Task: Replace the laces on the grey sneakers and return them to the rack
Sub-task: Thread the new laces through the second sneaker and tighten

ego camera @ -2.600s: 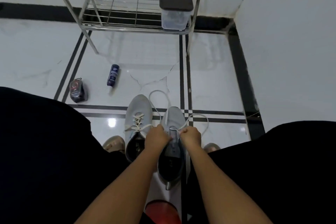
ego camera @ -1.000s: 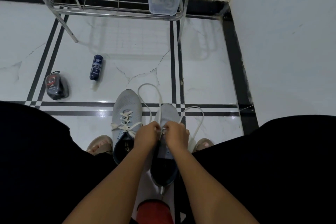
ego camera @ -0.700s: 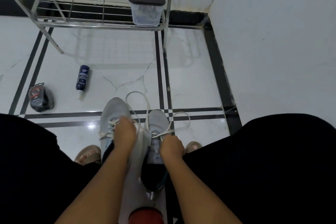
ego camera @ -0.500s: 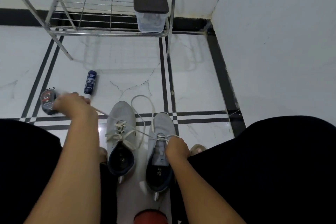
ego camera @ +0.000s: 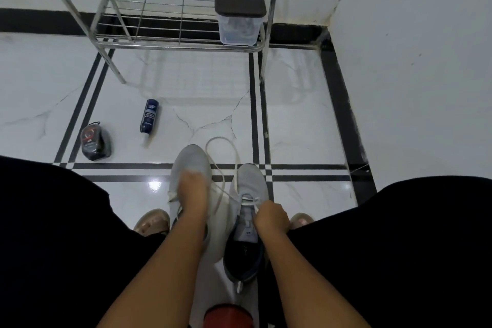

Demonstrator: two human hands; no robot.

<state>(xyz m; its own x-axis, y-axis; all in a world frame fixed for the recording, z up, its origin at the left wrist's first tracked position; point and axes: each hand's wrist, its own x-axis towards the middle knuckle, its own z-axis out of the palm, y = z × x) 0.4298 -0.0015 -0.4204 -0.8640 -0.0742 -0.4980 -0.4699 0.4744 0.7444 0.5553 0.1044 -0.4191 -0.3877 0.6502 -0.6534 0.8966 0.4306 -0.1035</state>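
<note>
Two grey sneakers stand side by side on the white tiled floor (ego camera: 300,120), between the person's knees, long axes running toward the metal rack (ego camera: 170,40), toes pointing at it. The left sneaker (ego camera: 190,161) is half hidden under the left hand (ego camera: 193,190), which is blurred; it seems to be pinching the white lace (ego camera: 221,141), but I cannot tell for certain. The right hand (ego camera: 271,217) is curled round the lace at the eyelets of the right sneaker (ego camera: 250,177). The lace loops out past both toes. The right sneaker's heel shows dark lining.
</note>
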